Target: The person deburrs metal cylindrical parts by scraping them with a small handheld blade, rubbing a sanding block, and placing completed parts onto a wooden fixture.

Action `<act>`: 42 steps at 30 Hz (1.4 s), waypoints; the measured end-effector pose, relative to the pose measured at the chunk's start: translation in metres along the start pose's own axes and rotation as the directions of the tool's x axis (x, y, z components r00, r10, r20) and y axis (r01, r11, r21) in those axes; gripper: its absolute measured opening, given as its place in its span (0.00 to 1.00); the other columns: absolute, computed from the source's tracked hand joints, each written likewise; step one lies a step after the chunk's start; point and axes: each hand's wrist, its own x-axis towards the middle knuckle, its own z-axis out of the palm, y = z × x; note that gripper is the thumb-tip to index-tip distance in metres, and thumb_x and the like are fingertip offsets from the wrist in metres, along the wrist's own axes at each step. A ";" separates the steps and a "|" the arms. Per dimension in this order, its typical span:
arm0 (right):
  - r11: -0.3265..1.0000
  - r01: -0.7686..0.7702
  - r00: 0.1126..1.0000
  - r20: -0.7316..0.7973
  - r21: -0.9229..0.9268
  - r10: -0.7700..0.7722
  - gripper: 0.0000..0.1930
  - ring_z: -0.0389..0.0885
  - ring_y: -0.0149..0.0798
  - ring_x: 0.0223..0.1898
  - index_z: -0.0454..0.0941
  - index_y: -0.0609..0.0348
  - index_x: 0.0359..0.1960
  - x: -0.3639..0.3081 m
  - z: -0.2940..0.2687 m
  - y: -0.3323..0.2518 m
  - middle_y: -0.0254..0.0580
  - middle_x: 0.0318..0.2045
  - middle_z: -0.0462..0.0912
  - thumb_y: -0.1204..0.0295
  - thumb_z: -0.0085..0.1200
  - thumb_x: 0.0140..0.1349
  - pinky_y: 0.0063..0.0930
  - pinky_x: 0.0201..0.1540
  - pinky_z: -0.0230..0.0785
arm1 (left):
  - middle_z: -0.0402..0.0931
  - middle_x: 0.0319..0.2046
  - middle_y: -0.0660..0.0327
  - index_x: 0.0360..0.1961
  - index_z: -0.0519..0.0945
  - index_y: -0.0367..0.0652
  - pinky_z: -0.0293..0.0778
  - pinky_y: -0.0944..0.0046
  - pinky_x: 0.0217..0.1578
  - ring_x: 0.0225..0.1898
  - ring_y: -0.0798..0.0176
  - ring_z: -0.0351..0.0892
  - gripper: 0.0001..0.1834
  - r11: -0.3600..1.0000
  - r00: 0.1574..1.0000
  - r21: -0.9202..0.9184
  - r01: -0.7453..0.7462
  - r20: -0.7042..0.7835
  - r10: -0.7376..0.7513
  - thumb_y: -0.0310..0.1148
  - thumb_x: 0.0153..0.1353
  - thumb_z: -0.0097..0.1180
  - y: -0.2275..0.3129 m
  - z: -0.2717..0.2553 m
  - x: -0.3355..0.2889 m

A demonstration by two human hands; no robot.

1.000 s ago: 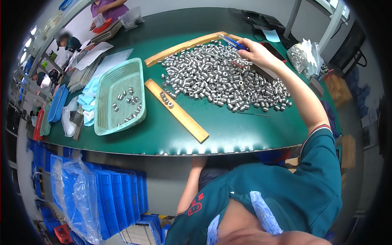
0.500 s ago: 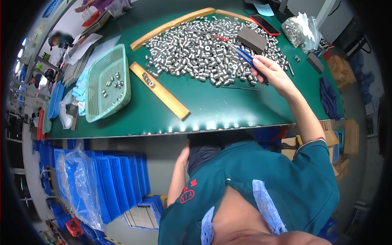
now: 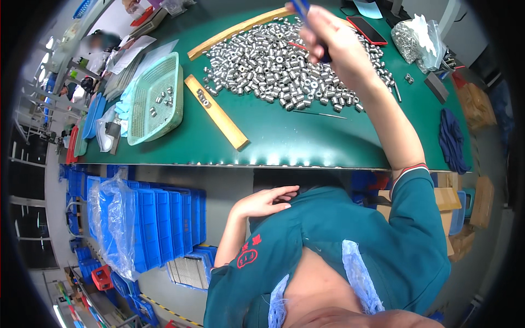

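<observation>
My right hand point(image 3: 344, 52) is raised over the far part of the green table, closed around blue tweezers point(image 3: 300, 7); their tips are out of the picture. Below it spreads a big heap of short metal sleeves point(image 3: 257, 71), partly covered by the hand and forearm. My left hand point(image 3: 265, 202) is below the table edge in front of my waist, its fingers stretched out and holding nothing. On a wooden strip point(image 3: 225, 124) left of the heap lie several sleeves in a short row. A thin metal rod point(image 3: 320, 114) rests in front of the heap.
A pale green basket point(image 3: 178, 104) with several sleeves stands at left. Wooden bars point(image 3: 235, 31) border the heap's far side. At right are a red-edged phone point(image 3: 367, 30), bags of parts point(image 3: 406, 42) and a dark cloth point(image 3: 453, 139). Blue crates point(image 3: 150, 229) stand below the table.
My right hand has moved up and away with the tweezers, now hiding the dark block. My left hand has risen into view before my waist. The whole view has shifted slightly.
</observation>
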 end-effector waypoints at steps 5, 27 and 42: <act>0.777 0.343 0.939 -0.215 0.528 -0.268 0.15 0.61 0.20 0.20 0.67 0.58 0.51 0.003 -0.011 -0.045 0.26 0.23 0.64 0.62 0.39 0.70 0.14 0.20 0.58 | 0.80 0.34 0.57 0.52 0.73 0.36 0.71 0.67 0.44 0.40 0.67 0.78 0.16 0.944 0.768 -0.032 -0.328 -0.591 0.247 0.31 0.66 0.47 0.046 -0.019 -0.043; 0.108 0.412 0.891 -0.375 0.905 -0.255 0.04 0.64 0.26 0.13 0.66 0.67 0.32 -0.021 -0.143 -0.081 0.34 0.14 0.64 0.77 0.40 0.58 0.16 0.17 0.63 | 0.81 0.28 0.56 0.29 0.83 0.46 0.73 0.56 0.38 0.36 0.55 0.81 0.22 0.297 0.545 0.582 0.757 -0.813 0.203 0.56 0.50 0.59 0.133 -0.192 0.125; 0.167 0.294 0.920 -0.231 0.941 -0.315 0.08 0.64 0.27 0.16 0.68 0.69 0.36 -0.015 -0.098 -0.073 0.34 0.17 0.66 0.76 0.40 0.62 0.18 0.19 0.62 | 0.80 0.29 0.64 0.40 0.76 0.44 0.70 0.69 0.29 0.27 0.72 0.76 0.13 0.995 0.542 0.090 -0.037 -0.835 0.096 0.40 0.59 0.51 0.117 -0.206 0.074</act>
